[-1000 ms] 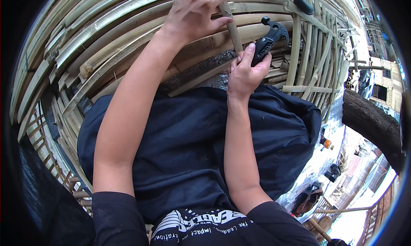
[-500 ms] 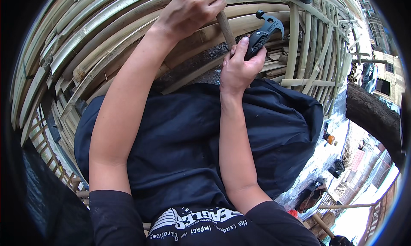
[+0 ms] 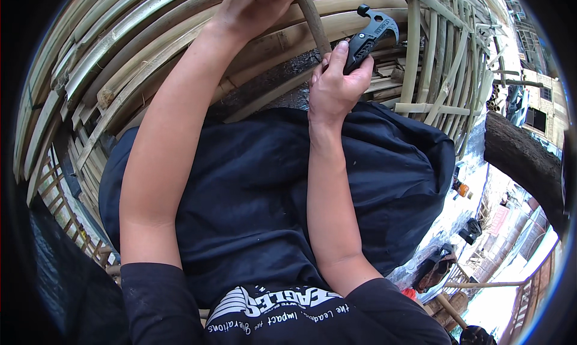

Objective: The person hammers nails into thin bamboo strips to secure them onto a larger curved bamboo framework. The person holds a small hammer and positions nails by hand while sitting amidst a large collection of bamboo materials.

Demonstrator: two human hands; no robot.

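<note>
My right hand is closed round the dark handle of a black multi-tool hammer, its thumb along the side. The tool's head, with a curved claw, points up and to the right. A brown wooden stick slants down to the curled fingers of this same hand; whether they grip it is hidden. At the stick's upper end my left hand is closed, its fingers partly cut off by the top edge. Split bamboo strips curve behind both hands.
Dark cloth covers my lap. An upright bamboo lattice stands at the right, with a thick dark log beyond it. A small orange-brown bottle and a dark strapped item lie lower right.
My left hand has shifted up and a little left, so its fingers are now partly out of view. My right hand and the hammer have risen slightly in the picture.
</note>
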